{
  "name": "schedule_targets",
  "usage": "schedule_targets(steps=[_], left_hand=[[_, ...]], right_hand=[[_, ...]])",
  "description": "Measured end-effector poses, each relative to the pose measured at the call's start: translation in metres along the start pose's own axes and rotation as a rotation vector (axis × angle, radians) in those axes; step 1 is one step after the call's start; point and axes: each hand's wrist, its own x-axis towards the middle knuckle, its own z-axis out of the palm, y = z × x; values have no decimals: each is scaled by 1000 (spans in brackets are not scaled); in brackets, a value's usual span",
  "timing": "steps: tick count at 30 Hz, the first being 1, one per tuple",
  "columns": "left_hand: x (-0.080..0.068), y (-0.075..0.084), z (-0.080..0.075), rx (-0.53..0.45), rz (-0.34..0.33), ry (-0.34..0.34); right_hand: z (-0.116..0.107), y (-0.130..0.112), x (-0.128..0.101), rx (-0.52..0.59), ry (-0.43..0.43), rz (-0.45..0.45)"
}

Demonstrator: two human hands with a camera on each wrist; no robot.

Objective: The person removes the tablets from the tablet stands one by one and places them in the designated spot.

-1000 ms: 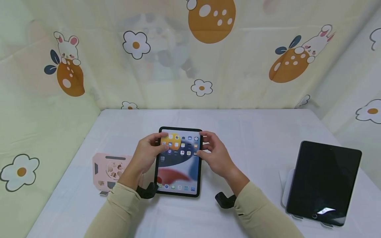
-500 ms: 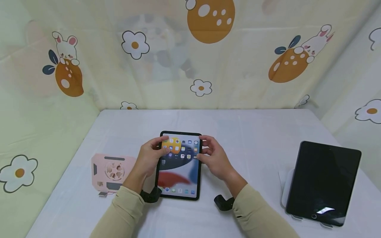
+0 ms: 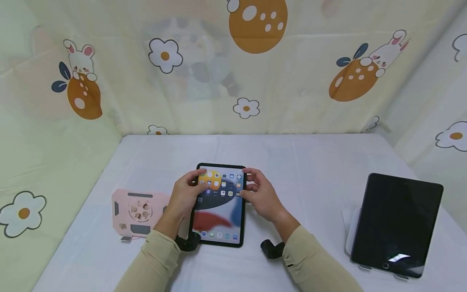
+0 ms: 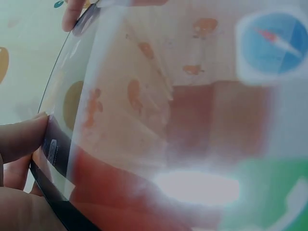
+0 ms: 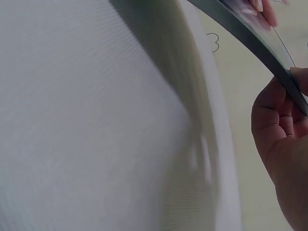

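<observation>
A tablet point(image 3: 219, 213) with its home screen lit stands in portrait between both hands, in the middle of the head view. My left hand point(image 3: 185, 194) grips its upper left edge, thumb on the glass. At the upper right edge, my right hand point(image 3: 263, 196) pinches the frame between thumb and fingers. In the left wrist view the glossy tablet screen point(image 4: 144, 120) fills most of the picture, with a bright reflection on it. The right wrist view shows the tablet's thin edge point(image 5: 250, 43) raised over the white cloth.
Left of the hands lies a pink tablet stand point(image 3: 124, 207) with a round cut-out, partly covered by the left forearm. A black tablet point(image 3: 397, 223) with a dark screen leans on a white stand point(image 3: 351, 231) at the right. A white cloth covers the table point(image 3: 310, 162); patterned curtains point(image 3: 292, 109) surround it.
Both hands and the tablet have shifted slightly toward the person, mostly in the first half second. More of the pink stand shows than before.
</observation>
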Motion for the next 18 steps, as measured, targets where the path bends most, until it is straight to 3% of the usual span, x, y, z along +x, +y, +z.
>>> schedule_targets(steps=[18], left_hand=[[7, -8, 1, 31, -12, 5]], right_hand=[[5, 6, 5, -5, -1, 61]])
